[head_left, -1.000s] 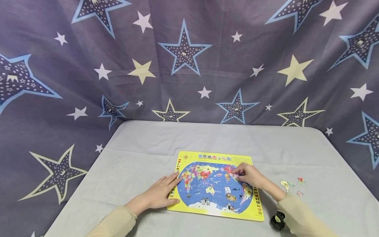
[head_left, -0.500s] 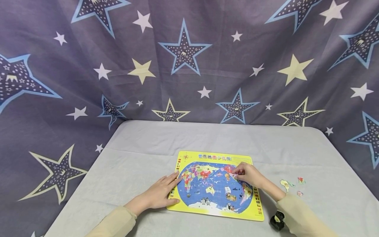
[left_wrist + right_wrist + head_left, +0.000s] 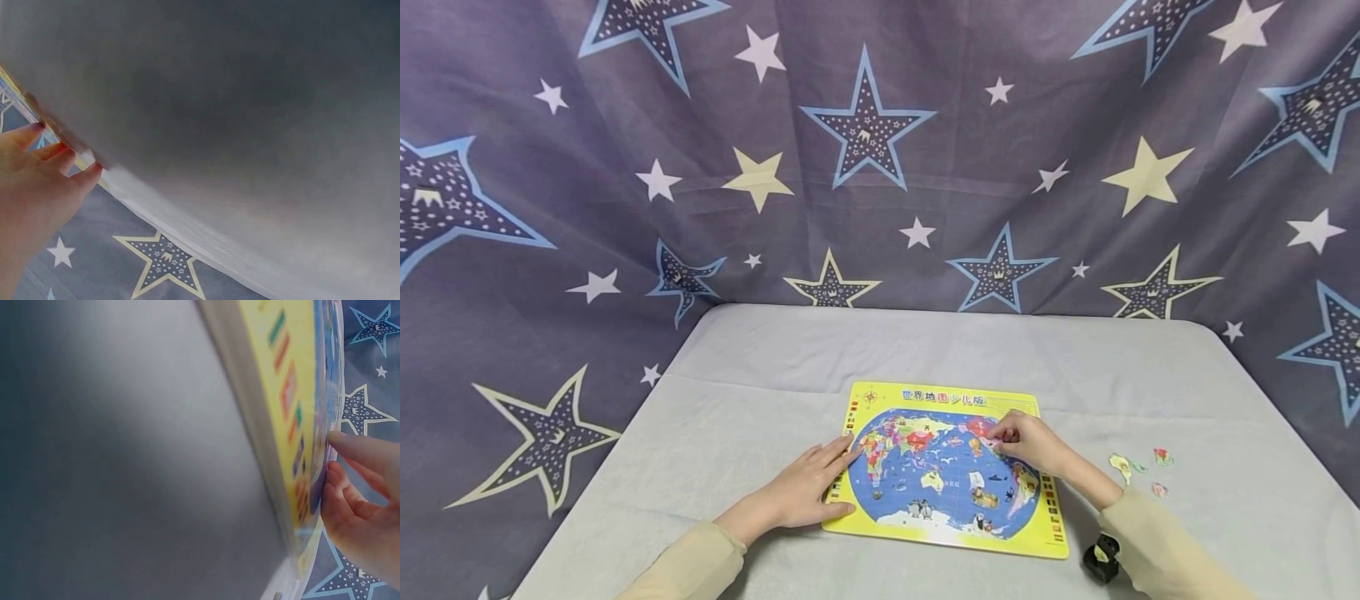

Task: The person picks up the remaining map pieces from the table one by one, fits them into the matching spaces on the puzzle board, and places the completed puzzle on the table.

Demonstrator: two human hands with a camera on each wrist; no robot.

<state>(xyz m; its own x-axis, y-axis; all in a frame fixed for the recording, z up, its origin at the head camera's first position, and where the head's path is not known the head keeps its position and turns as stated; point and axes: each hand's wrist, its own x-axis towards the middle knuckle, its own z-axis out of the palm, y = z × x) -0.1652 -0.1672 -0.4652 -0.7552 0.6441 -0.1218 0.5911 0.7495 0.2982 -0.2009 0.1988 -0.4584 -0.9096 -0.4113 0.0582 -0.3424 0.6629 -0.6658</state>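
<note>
A yellow-bordered world map puzzle board (image 3: 883,515) with a blue ocean lies flat on the grey cloth in the head view. My left hand (image 3: 801,492) rests on its left edge, fingers spread and straight; the left wrist view has this hand (image 3: 44,175) at the rim from a low angle. Over the board's upper right, beside the red North America part, my right hand (image 3: 1032,442) curls its fingers and thumb at a small pale puzzle piece (image 3: 996,446). That piece is mostly hidden. In the right wrist view the right hand's thumb (image 3: 362,450) and fingertips meet the board surface.
To the right of the board lie loose puzzle pieces: a pale yellow one (image 3: 1120,467), a red and green one (image 3: 1163,457) and a pinkish one (image 3: 1161,490). A black object (image 3: 1102,558) sits by the right sleeve. A star-patterned curtain (image 3: 880,217) hangs behind the table.
Very little differs. The right hand's fingers shift slightly at the same spot on the map; the left hand and the board stay in place.
</note>
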